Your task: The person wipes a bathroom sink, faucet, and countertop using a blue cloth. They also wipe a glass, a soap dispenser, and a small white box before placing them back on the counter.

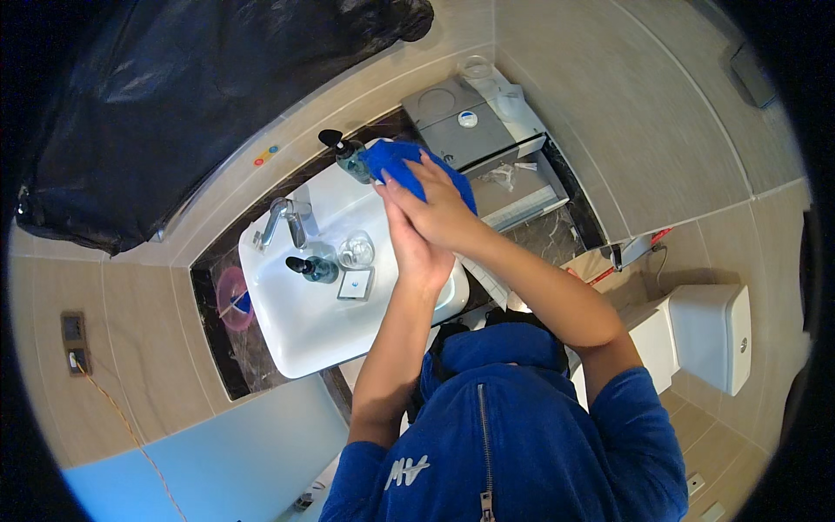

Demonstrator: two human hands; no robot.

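Note:
A bright blue cloth (pixel 394 156) is gripped between my two hands above the right back corner of the white sink (pixel 306 333). My right hand (pixel 437 202) lies over the cloth with its fingers spread across it. My left hand (pixel 414 251) presses in from below, its palm partly showing and its fingertips partly hidden by the right hand and cloth. Whether the cloth wraps something cannot be seen. Just left of it stands a teal pump bottle (pixel 352 162) with a black head. A second pump bottle (pixel 319 269), a clear glass container (pixel 356 249) and a small white-topped box (pixel 355 284) sit in the sink.
A chrome faucet (pixel 287 218) rises at the sink's back. On the right are a grey box (pixel 456 121) and an open tray (pixel 522 179) with small clear plastic pieces. A pink basin (pixel 233 297) stands left; a toilet tank (pixel 708 333) is at right.

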